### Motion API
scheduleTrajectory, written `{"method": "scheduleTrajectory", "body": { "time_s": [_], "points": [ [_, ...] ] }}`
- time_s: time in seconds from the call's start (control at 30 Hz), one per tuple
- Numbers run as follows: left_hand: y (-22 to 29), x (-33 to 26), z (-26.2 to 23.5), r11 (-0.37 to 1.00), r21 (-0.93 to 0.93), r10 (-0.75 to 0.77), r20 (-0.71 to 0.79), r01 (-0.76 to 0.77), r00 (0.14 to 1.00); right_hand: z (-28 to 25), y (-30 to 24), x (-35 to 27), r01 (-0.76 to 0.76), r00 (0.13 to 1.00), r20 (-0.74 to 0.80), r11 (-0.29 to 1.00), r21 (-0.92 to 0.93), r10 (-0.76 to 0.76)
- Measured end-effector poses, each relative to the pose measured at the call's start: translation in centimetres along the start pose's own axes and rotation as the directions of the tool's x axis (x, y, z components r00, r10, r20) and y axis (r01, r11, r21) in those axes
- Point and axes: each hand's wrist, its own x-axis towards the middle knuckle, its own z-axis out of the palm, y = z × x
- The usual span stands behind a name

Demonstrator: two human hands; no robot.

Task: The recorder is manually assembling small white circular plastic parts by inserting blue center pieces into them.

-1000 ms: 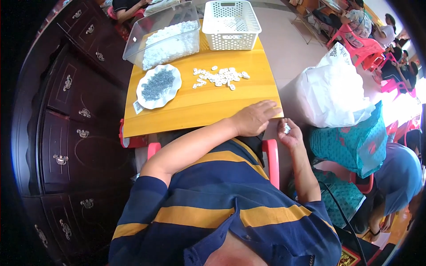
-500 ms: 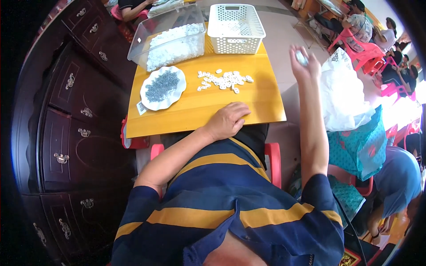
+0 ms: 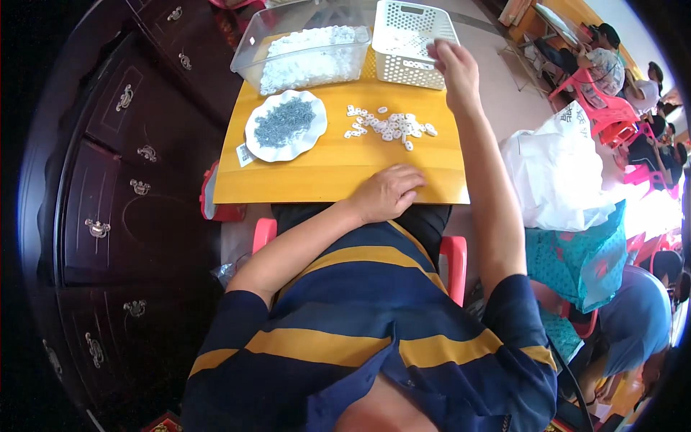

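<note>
My left hand [image 3: 386, 191] lies flat, fingers curled, on the near edge of the yellow wooden table [image 3: 317, 169], holding nothing. My right hand [image 3: 452, 66] is stretched out over the near right rim of the white perforated basket [image 3: 409, 42]; its fingers are bunched, and whether they pinch anything cannot be seen. A loose heap of small white plastic pieces [image 3: 389, 125] lies mid-table between the hands. A white scalloped plate [image 3: 286, 124] carries a pile of small grey metal bits. Behind it stands a clear plastic tub [image 3: 306, 50] filled with white pieces.
A dark wooden cabinet with drawers [image 3: 122, 165] runs along the left. A white plastic bag [image 3: 558, 173] and a teal bag [image 3: 583, 252] sit to the right. Other people sit on pink chairs [image 3: 601, 101] at far right. A red chair [image 3: 452, 263] is under me.
My right hand rose from beside the table's right edge and swung forward to the white basket. My left hand slid back left along the table's near edge.
</note>
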Motion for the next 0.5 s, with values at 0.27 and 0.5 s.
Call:
{"method": "scheduleTrajectory", "body": {
  "time_s": [0.27,0.5],
  "points": [
    [-1.2,-1.5,-4.5,0.918,0.209,-0.28,-0.259,0.337,0.924,-2.8,3.0,-10.8,-0.246,0.969,0.061,0.963,0.11,0.241],
    [-4.0,-2.2,-6.7,0.766,0.437,-0.359,-0.316,0.471,0.878,-1.2,5.0,-14.9,-0.306,0.949,0.139,0.936,0.175,0.284]
  ]
}}
